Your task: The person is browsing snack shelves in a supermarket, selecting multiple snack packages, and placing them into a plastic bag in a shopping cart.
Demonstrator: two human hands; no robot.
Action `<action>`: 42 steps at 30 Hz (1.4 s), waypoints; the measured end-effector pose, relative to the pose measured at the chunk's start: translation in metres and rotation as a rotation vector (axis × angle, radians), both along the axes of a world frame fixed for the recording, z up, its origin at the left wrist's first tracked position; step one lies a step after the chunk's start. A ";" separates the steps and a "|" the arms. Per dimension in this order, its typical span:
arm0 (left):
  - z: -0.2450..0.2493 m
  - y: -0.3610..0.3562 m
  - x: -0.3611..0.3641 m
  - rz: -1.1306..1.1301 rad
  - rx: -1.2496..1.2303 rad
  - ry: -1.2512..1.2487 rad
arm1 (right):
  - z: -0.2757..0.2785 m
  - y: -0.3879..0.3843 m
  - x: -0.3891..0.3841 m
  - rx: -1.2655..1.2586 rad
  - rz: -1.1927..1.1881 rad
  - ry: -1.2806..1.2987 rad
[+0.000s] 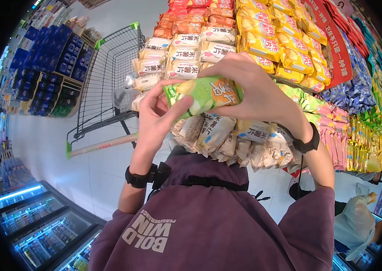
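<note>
A green chip bag (202,94) with orange lettering is held level in front of my chest, above the snack display. My left hand (158,113) grips its left end, thumb across the front. At the other end, my right hand (252,88) is wrapped round the bag, fingers over the top and thumb below. Beneath and behind the bag lie rows of white chip bags (184,53) and more pale chip bags (216,131). Both wrists wear black bands.
A wire shopping cart (109,67) stands to the left. Yellow snack bags (261,43) fill the display at upper right, with pink packets (331,131) below. Stacked drinks (48,86) stand far left, freezers (42,226) lower left. Another person (358,221) is at lower right.
</note>
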State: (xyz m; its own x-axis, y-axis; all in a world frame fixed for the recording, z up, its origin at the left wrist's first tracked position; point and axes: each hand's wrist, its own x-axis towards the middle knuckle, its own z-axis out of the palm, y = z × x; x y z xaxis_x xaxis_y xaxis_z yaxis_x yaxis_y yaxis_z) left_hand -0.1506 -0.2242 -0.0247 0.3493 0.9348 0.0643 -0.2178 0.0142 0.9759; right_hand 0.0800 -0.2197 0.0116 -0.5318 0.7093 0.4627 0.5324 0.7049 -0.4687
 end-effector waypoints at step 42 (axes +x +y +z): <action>-0.048 -0.127 -0.033 0.166 -0.265 0.096 | -0.044 -0.133 0.115 -0.420 -0.434 -0.540</action>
State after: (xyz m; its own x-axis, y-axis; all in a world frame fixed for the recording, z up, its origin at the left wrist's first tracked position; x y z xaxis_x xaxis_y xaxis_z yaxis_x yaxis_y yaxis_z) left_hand -0.1833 -0.3514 -0.0726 0.1832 0.9594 -0.2146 -0.1451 0.2423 0.9593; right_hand 0.1945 -0.3530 -0.0326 -0.2432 0.9613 -0.1296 0.9465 0.2060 -0.2484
